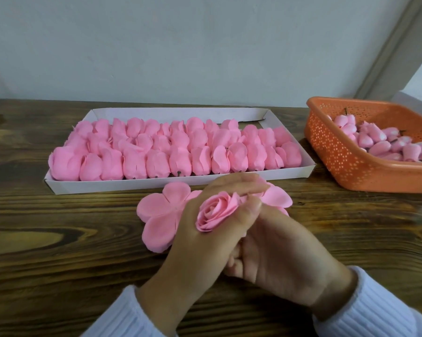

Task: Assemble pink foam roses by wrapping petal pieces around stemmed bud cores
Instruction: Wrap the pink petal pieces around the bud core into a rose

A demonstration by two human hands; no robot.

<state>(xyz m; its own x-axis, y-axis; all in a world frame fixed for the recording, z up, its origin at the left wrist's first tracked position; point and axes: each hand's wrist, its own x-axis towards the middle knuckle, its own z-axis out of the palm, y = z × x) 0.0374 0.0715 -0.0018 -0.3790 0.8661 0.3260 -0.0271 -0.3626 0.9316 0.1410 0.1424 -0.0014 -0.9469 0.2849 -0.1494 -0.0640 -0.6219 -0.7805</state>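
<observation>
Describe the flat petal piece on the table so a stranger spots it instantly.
On the wooden table, find the long white tray of roses. Just before its near wall, beside the left hand, lies the petal piece. Unlike those rolled blooms, it lies flat, rounded lobes spread like a clover.

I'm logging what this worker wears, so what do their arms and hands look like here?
The left hand and right hand are bare: no gloves, and no rings or watch show. The left sleeve and right sleeve are white ribbed knit, ending at the wrists.
</observation>
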